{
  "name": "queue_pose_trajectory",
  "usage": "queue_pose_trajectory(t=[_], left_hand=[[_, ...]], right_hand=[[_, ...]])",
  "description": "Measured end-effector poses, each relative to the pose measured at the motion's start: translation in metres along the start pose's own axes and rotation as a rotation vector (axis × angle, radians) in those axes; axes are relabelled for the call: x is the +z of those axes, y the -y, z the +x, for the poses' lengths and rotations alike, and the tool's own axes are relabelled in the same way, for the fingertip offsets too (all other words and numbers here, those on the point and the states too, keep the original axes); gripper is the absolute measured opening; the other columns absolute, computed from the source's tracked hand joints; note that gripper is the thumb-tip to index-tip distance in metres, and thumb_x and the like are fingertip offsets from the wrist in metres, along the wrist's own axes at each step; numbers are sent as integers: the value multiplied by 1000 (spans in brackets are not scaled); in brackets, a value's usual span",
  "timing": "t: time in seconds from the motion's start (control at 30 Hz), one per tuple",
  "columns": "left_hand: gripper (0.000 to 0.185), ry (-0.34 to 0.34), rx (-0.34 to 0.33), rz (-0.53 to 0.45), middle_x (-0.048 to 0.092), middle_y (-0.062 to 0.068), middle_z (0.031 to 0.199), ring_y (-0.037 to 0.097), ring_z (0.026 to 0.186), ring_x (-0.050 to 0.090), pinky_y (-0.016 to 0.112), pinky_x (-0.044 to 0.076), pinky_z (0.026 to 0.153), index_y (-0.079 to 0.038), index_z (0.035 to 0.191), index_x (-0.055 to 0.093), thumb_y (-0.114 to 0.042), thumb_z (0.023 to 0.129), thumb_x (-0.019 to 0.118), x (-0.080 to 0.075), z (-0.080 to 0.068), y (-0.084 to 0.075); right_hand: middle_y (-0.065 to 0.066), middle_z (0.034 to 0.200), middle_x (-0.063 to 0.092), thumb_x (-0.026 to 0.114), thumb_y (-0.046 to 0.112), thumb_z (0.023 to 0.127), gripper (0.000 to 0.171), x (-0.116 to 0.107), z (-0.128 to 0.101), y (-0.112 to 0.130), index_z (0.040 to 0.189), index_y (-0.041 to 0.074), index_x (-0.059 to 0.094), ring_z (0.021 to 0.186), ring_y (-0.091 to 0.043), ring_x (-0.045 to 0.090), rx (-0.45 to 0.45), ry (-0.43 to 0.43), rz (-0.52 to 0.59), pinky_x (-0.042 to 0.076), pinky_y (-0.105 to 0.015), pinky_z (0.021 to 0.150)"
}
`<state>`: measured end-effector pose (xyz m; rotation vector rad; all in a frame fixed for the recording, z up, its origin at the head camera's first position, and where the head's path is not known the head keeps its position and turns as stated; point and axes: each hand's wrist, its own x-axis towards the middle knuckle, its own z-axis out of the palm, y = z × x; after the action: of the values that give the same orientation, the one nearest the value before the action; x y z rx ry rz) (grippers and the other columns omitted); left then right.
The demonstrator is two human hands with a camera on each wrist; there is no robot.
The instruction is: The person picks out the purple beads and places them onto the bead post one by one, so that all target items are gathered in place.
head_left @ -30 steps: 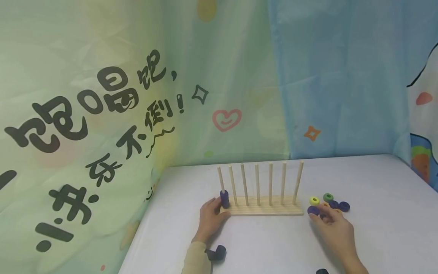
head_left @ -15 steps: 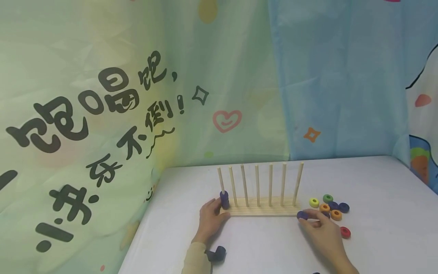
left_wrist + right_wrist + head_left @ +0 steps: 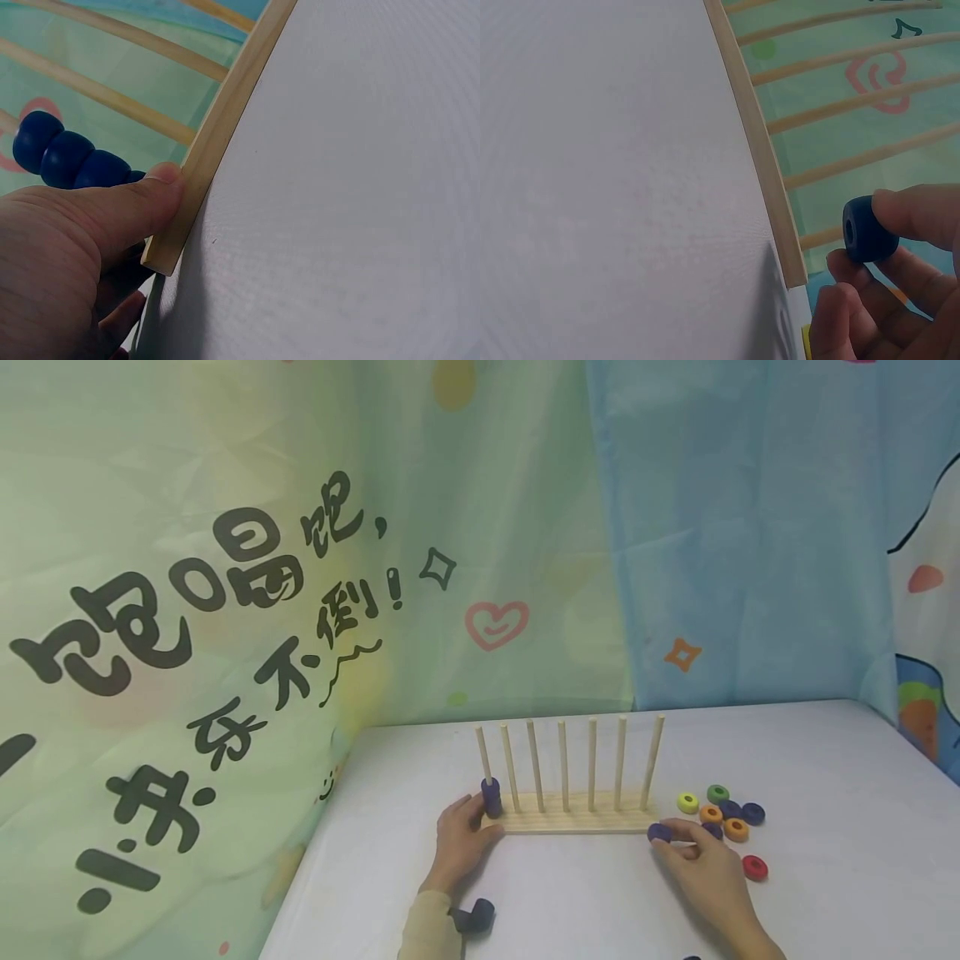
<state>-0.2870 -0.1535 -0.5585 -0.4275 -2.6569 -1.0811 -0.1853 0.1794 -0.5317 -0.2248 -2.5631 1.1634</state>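
Right hand point(image 3: 705, 860) has slid left from the loose beads point(image 3: 723, 817) at lower right, now pinching a blue bead point(image 3: 660, 832) by the rack's point(image 3: 577, 822) right end. Left hand point(image 3: 461, 839) braces the rack's left end, thumb pressed to the base beside stacked blue beads point(image 3: 491, 795). Step, likely: carrying. Next calls for lifting it over a peg top.

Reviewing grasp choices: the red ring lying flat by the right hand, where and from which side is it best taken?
The red ring lies flat and apart from the other rings, right of the right hand. Probably best a pinch grip from above across its outer rim: the flat pose hides the underside, and its sides stand clear.
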Motion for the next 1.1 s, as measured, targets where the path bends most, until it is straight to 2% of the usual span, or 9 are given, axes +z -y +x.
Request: queue_pose_trajectory(t=[0.13,0.37,0.63,0.87,1.1], left_hand=[[53,4,-14,0,60,0,119,26,116,48,50,28,101,-23,122,57,-33,73,72,0,-1,-1],[55,28,-51,1,57,-3,124,25,120,44,50,25,103,-25,125,54,-36,74,71,0,0,-1],[55,-3,-15,3,60,1,120,28,117,47,51,27,101,-20,124,56,-33,73,72,-3,0,-2],[55,8,-46,-5,59,-1,121,26,119,46,50,26,102,-24,124,55,-33,73,72,-1,-2,2],[56,10,-29,-6,59,-2,120,26,119,46,50,26,102,-23,125,55,-35,72,72,1,0,2]], right_hand=[[-9,102,66,67,36,80,39,0,-1,1,112,15,60,69,-8,60,13,23,7,45,-19,56],[-13,111,62,65,42,80,48,1,0,5,117,14,57,79,-15,63,96,121,50,47,-23,63],[-8,111,63,62,48,80,51,11,1,13,119,17,56,73,-11,58,130,149,81,43,-25,64],[-3,104,64,63,49,78,48,26,-3,18,115,20,59,66,-10,56,128,162,119,43,-23,59],[-3,104,63,66,48,76,48,36,-6,25,114,20,59,66,-11,57,166,181,171,45,-23,57]])
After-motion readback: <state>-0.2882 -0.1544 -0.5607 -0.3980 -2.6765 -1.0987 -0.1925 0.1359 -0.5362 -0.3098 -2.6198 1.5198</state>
